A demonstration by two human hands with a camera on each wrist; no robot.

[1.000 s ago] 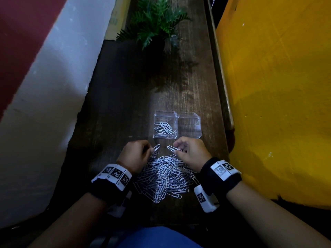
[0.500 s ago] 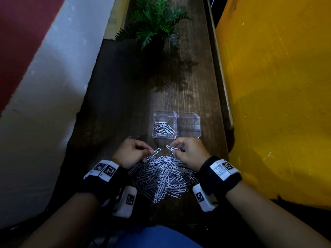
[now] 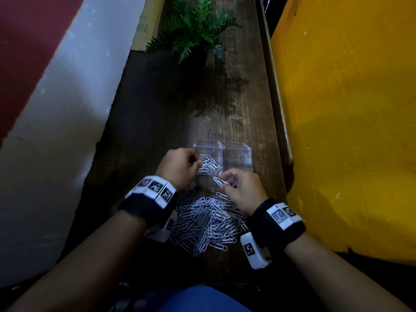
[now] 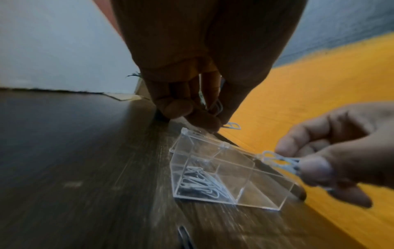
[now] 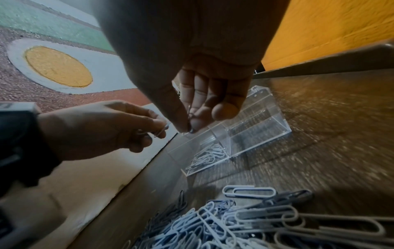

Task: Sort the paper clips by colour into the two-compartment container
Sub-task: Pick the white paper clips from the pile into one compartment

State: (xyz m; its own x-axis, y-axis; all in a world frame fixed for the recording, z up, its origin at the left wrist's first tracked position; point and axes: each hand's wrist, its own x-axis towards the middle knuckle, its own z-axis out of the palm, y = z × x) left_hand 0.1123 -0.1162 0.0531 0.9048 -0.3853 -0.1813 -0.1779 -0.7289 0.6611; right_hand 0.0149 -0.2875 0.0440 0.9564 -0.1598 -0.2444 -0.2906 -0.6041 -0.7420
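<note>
A clear two-compartment container (image 3: 236, 152) stands on the dark wooden bench. Its left compartment holds several white paper clips (image 3: 208, 164); the right one looks empty. My left hand (image 3: 180, 166) hovers at the left compartment's near-left side, pinching a white paper clip (image 4: 231, 126) with thumb and fingertips. My right hand (image 3: 242, 188) is just in front of the container and pinches white paper clips (image 3: 219, 181) between thumb and forefinger. A pile of white and dark paper clips (image 3: 207, 224) lies between my wrists.
A potted fern (image 3: 198, 30) stands at the far end of the bench (image 3: 157, 131). A yellow wall (image 3: 349, 131) runs close along the right, a white and red wall (image 3: 56, 109) along the left. A cardboard box (image 3: 144, 25) sits far left.
My left hand has risen from the pile and moved forward to the container's left compartment with a clip. My right hand has lifted slightly, still pinching its clips.
</note>
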